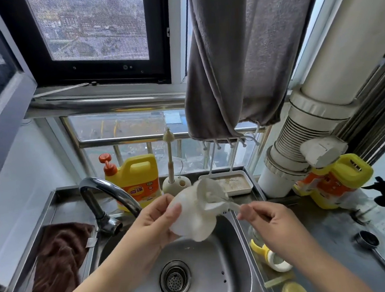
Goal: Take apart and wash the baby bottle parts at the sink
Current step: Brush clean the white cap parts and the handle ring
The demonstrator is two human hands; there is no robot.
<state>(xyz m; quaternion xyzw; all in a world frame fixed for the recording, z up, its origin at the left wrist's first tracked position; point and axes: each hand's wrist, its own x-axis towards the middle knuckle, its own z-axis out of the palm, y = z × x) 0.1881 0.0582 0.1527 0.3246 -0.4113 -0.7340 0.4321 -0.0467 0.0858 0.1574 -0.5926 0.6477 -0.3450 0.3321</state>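
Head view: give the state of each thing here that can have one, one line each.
Bottle: held tilted over the sink, a brush inside.
Brush: head in the bottle's mouth.
Left hand: grips the bottle.
Right hand: pinches the brush handle.
Faucet: no water visible.
Drain strainer: seated, uncovered.
Bottle collar: off the bottle, on the counter.

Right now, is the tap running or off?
Off, it seems. No stream shows below the tap, though its spout is hidden behind the left hand, which holds the bottle over the sink.
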